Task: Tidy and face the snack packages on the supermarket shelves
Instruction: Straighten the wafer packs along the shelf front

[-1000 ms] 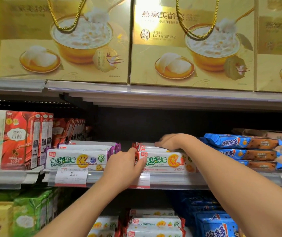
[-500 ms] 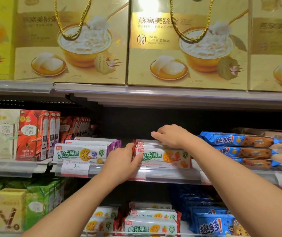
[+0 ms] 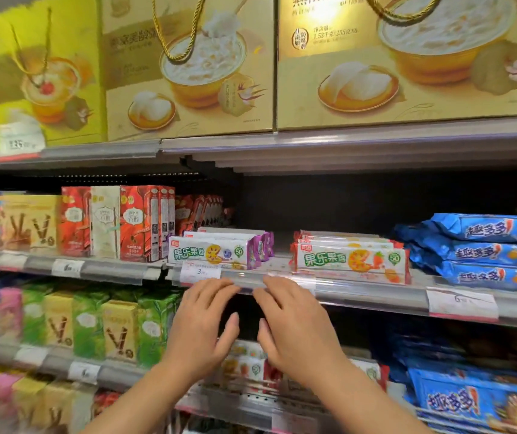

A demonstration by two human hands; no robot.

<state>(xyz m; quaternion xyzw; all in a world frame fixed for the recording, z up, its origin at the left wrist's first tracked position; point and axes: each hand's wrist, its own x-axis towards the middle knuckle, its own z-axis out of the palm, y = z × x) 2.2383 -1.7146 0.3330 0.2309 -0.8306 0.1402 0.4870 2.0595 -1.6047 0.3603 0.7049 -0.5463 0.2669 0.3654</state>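
Observation:
On the middle shelf lie two stacks of long white biscuit packs with green lettering. The left stack (image 3: 211, 252) has purple ends, the right stack (image 3: 349, 260) has red ends, and a gap separates them. My left hand (image 3: 202, 328) and my right hand (image 3: 294, 330) hover side by side below the shelf's clear price rail (image 3: 360, 291), fingers spread and straight. The fingertips of both reach the rail's lower edge. Neither hand holds a pack.
Blue cookie packs (image 3: 485, 250) are stacked right of the biscuit packs. Red and white stick-snack boxes (image 3: 125, 223) stand to the left. Large gold gift boxes (image 3: 407, 57) fill the top shelf. Green and yellow boxes (image 3: 103, 327) and more biscuit packs sit on the lower shelf.
Both hands have let go of the red-ended biscuit stack and dropped below the shelf edge. The camera has moved closer and turned left.

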